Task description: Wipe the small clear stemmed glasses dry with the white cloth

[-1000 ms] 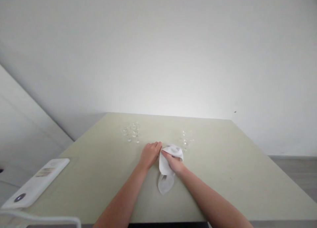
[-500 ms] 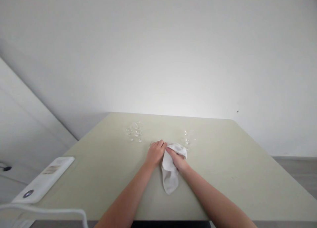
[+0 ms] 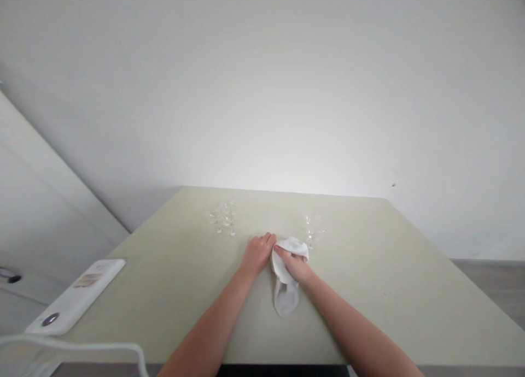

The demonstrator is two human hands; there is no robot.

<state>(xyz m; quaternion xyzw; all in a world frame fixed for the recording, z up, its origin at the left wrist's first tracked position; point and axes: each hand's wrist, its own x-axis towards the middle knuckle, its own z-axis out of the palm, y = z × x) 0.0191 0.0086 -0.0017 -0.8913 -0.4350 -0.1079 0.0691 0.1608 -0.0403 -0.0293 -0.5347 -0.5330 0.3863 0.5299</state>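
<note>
A white cloth (image 3: 286,298) is gripped in my right hand (image 3: 296,265), bunched over its fingers with one end hanging toward me. My left hand (image 3: 257,254) is closed right beside it, fingers curled and touching the cloth's edge. A faint clear rim shows by the left knuckles, but what that hand holds is mostly hidden. Beyond my left hand stands a cluster of small clear glasses (image 3: 223,217). More clear glasses (image 3: 312,232) stand just past the cloth on the right.
Both hands are over a pale greenish table (image 3: 164,289), whose far edge meets a white wall (image 3: 262,93). A white flat device (image 3: 77,298) with a round dark button lies along the left edge. Near it, a white cable (image 3: 82,345) crosses the front left corner.
The cloth's hanging end has swung slightly to the right and turned. Both hands stay close together in nearly the same place.
</note>
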